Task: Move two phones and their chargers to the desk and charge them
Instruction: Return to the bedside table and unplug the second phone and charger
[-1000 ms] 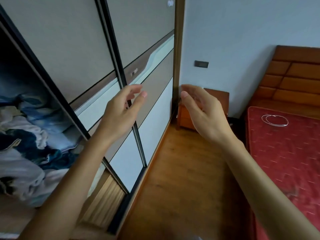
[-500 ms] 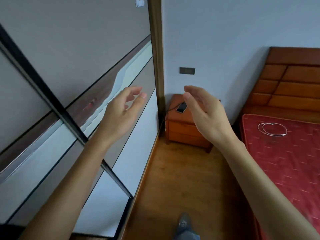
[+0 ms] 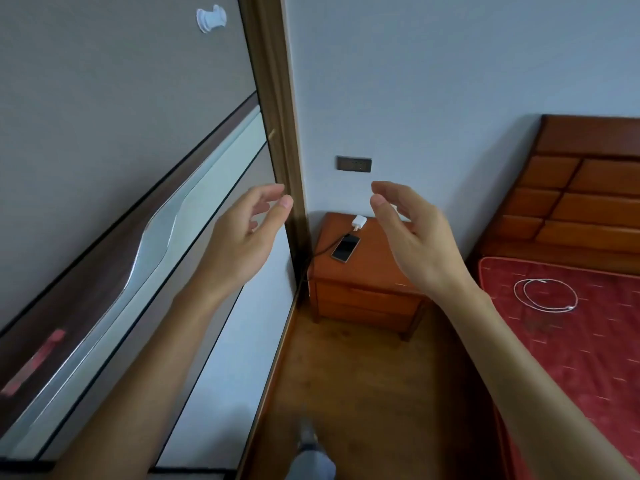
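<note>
A dark-screened phone (image 3: 345, 248) lies on the orange wooden nightstand (image 3: 367, 292) in the corner, with a white charger plug (image 3: 358, 223) just behind it and a dark cable (image 3: 321, 251) trailing off the left edge. A coiled white cable (image 3: 545, 294) rests on the red mattress (image 3: 588, 358). My left hand (image 3: 239, 237) and my right hand (image 3: 412, 237) are both raised in front of me, fingers apart and empty, short of the nightstand, one on each side of the phone.
A sliding wardrobe door (image 3: 121, 202) fills the left side. A wall socket (image 3: 354, 164) sits above the nightstand. The wooden headboard (image 3: 581, 195) stands at the right. A strip of wood floor (image 3: 363, 393) runs between wardrobe and bed; my foot (image 3: 310, 455) shows below.
The view has moved forward and right along the wardrobe: the open shelf of clothes has left the frame and the nightstand with phone and plug has come closer. Both hands stay raised and empty.
</note>
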Demonstrator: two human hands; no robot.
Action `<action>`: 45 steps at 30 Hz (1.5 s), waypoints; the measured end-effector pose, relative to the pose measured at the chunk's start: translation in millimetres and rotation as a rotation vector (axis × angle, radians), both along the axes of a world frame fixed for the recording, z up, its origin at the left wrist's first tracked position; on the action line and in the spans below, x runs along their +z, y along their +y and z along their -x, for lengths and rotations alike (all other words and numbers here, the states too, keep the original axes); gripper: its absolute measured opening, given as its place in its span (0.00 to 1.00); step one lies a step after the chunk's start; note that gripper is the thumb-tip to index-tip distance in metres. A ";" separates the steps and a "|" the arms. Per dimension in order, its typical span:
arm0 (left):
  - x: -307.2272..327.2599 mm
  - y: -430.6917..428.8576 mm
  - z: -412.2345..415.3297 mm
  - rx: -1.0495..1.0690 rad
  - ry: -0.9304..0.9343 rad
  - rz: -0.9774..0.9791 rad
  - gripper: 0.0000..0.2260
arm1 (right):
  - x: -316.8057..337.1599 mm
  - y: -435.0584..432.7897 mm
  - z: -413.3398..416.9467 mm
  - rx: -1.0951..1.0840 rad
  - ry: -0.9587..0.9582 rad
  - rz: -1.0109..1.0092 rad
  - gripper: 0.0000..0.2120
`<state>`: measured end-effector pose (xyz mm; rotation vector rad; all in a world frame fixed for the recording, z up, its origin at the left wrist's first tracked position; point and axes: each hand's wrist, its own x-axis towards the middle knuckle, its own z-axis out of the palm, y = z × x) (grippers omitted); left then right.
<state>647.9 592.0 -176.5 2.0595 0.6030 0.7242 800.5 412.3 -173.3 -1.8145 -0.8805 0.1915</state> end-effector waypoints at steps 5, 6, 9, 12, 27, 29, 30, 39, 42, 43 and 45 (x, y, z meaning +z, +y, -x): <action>-16.4 55.5 -71.9 -0.058 0.027 0.005 0.17 | -14.0 52.9 -66.4 -0.027 0.006 0.018 0.19; -19.0 68.7 -87.1 -0.070 0.028 0.002 0.18 | -16.1 64.7 -80.4 -0.035 0.000 0.020 0.19; -21.7 109.4 -132.9 -0.094 0.035 0.018 0.19 | -20.2 103.4 -121.3 -0.069 0.006 0.025 0.19; -23.5 145.4 -174.9 -0.117 0.021 0.061 0.19 | -22.4 143.4 -158.0 -0.094 0.010 0.043 0.20; -102.6 249.1 -320.5 -0.123 0.193 0.322 0.18 | -101.8 248.4 -300.7 -0.162 0.145 0.162 0.21; -118.8 254.6 -339.6 -0.133 0.219 0.353 0.18 | -120.9 256.8 -321.1 -0.162 0.162 0.197 0.21; -127.7 257.5 -350.0 -0.129 0.234 0.366 0.18 | -131.3 261.2 -331.7 -0.158 0.179 0.213 0.21; -234.5 266.2 -435.8 -0.063 0.393 0.523 0.15 | -235.9 293.7 -398.6 -0.127 0.388 0.370 0.15; -270.8 267.4 -450.6 -0.030 0.467 0.553 0.14 | -270.1 303.6 -414.9 -0.115 0.432 0.440 0.17; -283.7 268.1 -454.3 -0.016 0.495 0.563 0.15 | -282.6 306.4 -420.2 -0.115 0.450 0.458 0.18; -312.5 268.3 -459.4 0.011 0.552 0.592 0.15 | -308.9 312.0 -428.2 -0.121 0.493 0.497 0.18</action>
